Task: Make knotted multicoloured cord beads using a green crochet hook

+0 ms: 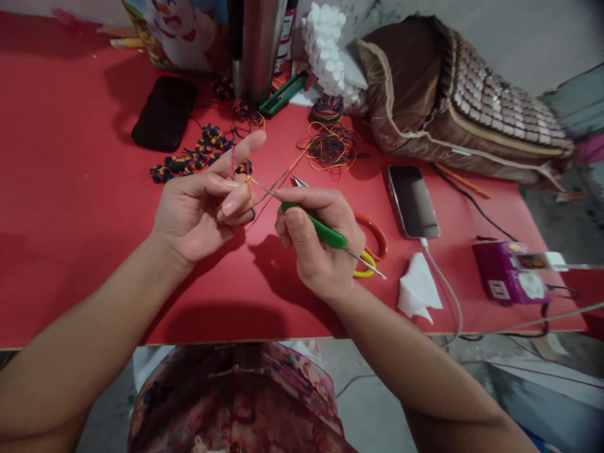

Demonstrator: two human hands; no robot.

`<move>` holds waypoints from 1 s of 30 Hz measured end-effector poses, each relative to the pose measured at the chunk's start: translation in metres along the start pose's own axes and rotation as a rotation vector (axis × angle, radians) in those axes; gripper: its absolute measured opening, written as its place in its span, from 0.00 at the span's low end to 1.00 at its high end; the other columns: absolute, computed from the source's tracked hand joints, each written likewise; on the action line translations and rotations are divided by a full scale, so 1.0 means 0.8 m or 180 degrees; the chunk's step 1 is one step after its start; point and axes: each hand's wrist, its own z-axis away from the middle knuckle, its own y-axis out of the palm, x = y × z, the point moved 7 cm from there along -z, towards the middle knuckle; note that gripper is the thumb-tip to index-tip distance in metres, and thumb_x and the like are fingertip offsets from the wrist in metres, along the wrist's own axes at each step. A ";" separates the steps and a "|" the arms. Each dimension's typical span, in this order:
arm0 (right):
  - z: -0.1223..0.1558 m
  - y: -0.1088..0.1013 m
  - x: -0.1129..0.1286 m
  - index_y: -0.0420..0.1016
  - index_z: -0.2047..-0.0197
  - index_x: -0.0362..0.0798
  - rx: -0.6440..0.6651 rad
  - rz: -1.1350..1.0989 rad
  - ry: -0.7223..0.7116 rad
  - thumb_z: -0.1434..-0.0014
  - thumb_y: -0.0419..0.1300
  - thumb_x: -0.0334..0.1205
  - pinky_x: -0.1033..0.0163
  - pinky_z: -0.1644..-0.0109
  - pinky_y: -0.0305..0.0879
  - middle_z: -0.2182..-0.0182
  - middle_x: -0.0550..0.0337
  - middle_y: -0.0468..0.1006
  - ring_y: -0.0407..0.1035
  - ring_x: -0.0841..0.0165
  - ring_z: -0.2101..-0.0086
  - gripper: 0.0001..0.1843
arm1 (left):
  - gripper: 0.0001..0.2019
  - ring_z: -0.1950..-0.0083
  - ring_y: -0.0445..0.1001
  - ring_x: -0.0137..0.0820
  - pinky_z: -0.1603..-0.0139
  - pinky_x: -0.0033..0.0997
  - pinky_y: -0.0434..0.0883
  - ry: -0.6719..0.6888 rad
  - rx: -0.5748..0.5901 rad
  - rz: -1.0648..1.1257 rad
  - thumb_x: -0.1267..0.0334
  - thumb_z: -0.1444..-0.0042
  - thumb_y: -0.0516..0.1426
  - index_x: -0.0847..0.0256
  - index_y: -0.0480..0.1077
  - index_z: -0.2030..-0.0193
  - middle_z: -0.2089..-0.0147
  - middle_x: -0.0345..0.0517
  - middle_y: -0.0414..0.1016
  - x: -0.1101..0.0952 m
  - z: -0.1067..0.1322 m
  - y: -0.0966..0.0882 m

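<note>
The right hand [316, 248] grips the green crochet hook [323, 231]. The left hand [201, 204] pinches the colourful yarn [233, 165] just beside the hook's tip. Pulling the yarn tight should help.

The crochet hook [315, 226] is green-handled, the yarn [330, 146] multicoloured, the table [70, 189] red

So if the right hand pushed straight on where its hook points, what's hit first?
The left hand: the crochet hook in the right hand aims up-left at the fingers pinching the yarn, tip seemingly at them. Depth hard to confirm.
</note>
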 end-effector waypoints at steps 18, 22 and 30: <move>-0.004 -0.005 0.005 0.89 0.44 0.66 0.0212 -0.0076 0.0314 0.25 0.70 0.49 0.55 0.65 0.76 0.73 0.64 0.78 0.69 0.66 0.76 0.09 | 0.37 0.83 0.57 0.27 0.82 0.24 0.55 -0.0592 0.0097 0.0270 0.74 0.36 0.53 0.74 0.66 0.19 0.84 0.33 0.63 0.001 0.002 -0.014; -0.003 -0.008 0.003 0.89 0.44 0.65 0.0199 -0.0016 0.0345 0.25 0.70 0.50 0.55 0.67 0.74 0.73 0.64 0.78 0.68 0.67 0.77 0.09 | 0.49 0.84 0.50 0.26 0.84 0.23 0.51 -0.0637 0.0158 0.0483 0.74 0.48 0.54 0.79 0.57 0.15 0.85 0.33 0.64 0.003 0.001 -0.007; -0.006 -0.007 -0.003 0.89 0.46 0.64 0.0216 -0.0292 0.0457 0.26 0.71 0.52 0.57 0.70 0.73 0.75 0.65 0.77 0.67 0.68 0.78 0.09 | 0.35 0.81 0.52 0.26 0.81 0.23 0.52 -0.0596 0.0352 0.0213 0.74 0.45 0.54 0.78 0.74 0.29 0.84 0.35 0.63 0.000 0.002 -0.008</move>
